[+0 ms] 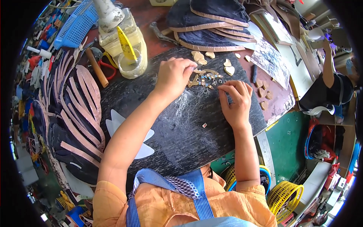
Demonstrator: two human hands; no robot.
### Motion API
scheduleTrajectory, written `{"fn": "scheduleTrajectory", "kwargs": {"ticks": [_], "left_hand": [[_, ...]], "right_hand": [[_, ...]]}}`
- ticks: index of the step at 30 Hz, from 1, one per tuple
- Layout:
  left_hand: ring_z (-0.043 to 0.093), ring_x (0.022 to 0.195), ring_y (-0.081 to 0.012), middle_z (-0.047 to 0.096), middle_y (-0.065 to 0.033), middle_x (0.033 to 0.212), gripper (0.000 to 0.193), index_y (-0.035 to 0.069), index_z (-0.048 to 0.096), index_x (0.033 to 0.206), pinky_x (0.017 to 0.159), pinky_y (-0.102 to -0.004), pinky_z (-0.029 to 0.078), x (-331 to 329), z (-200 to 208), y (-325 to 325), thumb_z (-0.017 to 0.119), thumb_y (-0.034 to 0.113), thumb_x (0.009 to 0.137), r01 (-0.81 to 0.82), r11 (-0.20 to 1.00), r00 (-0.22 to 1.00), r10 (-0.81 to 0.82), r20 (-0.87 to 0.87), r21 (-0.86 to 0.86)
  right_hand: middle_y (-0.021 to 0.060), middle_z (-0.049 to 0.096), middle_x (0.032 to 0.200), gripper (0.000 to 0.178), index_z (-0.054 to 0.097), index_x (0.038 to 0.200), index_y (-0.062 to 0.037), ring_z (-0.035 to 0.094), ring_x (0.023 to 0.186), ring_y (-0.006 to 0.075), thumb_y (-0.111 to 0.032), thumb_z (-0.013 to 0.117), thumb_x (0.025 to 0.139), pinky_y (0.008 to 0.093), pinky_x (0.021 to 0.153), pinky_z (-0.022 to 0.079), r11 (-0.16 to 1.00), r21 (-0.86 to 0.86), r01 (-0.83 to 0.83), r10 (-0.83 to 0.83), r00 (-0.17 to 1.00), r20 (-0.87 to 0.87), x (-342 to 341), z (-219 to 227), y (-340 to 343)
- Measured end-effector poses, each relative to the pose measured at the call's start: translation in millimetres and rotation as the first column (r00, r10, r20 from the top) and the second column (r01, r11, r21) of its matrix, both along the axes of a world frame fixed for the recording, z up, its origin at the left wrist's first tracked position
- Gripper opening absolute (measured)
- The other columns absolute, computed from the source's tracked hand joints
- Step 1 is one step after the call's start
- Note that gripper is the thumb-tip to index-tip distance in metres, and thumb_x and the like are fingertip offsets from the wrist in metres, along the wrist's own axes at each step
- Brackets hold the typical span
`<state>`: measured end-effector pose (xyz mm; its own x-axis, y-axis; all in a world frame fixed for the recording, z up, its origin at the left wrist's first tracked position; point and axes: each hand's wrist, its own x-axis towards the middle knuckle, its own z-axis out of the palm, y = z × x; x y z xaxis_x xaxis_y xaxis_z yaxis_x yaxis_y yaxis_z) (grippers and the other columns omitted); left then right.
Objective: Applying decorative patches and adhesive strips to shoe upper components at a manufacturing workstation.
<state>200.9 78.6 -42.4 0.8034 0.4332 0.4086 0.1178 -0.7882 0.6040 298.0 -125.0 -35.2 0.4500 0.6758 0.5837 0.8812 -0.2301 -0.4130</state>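
My left hand (174, 75) is above the black board (170, 125), its thumb and forefinger pinched together at the left side of a small pile of metal fittings (206, 76). Whatever sits in that pinch is too small to make out. At the pile's right edge is my right hand (237, 99), fingers curled and tips drawn together; I cannot make out anything between them. The fittings are gold and silver coloured, with a few tiny rings among them. Cream heart-shaped pieces (229, 70) lie just beyond the pile. Closer to me a tiny white-and-red piece (204, 125) rests on the board.
Dark padded pieces with pink edging are stacked at the back (208, 39) and left (81, 106). A crusted pot (132, 64) holds a yellow spatula (126, 43). Beside it are red-handled scissors (109, 70) and a wooden handle (96, 68). Another person (325, 89) is at the right.
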Motion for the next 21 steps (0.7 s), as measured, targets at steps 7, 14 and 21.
{"fn": "scheduleTrajectory", "kwargs": {"ticks": [7,14,21], "left_hand": [[0.067,0.096,-0.0308,0.072,-0.0112,0.103,0.017,0.004,0.071,0.099,0.086,-0.0387,0.053,-41.1,42.0,-2.2,0.068,0.005,0.083,-0.082,0.995,0.993,0.076,0.093,0.054],[0.065,0.102,-0.0217,0.068,-0.0122,0.113,0.035,0.002,0.068,0.118,0.091,-0.0307,0.050,-215.1,119.8,-18.0,0.063,-0.006,0.084,-0.373,0.926,0.923,0.365,0.122,0.050],[0.065,0.097,-0.0271,0.068,-0.0139,0.109,0.034,0.001,0.067,0.113,0.085,-0.0345,0.050,-351.3,114.2,-135.2,0.068,-0.003,0.080,-0.631,0.770,0.775,0.631,-0.040,-0.095]], "right_hand": [[0.0095,0.067,0.094,0.009,0.071,0.089,-0.0048,0.063,0.092,0.0275,-0.001,0.069,0.082,0.0375,0.084,0.046,0.999,-0.034,0.003,-0.004,1.000,-0.014,0.2,-2.0,-1.1],[0.0082,0.067,0.099,0.017,0.070,0.099,-0.0059,0.063,0.096,0.0256,-0.002,0.070,0.082,0.0369,0.090,0.043,0.983,-0.124,-0.136,0.146,0.986,0.076,-27.8,17.9,5.6],[0.0082,0.065,0.102,0.034,0.068,0.099,-0.0049,0.060,0.098,0.0284,-0.002,0.081,0.067,0.0394,0.088,0.042,0.665,-0.258,-0.701,0.690,0.708,-0.149,-141.2,68.9,62.8]]}}
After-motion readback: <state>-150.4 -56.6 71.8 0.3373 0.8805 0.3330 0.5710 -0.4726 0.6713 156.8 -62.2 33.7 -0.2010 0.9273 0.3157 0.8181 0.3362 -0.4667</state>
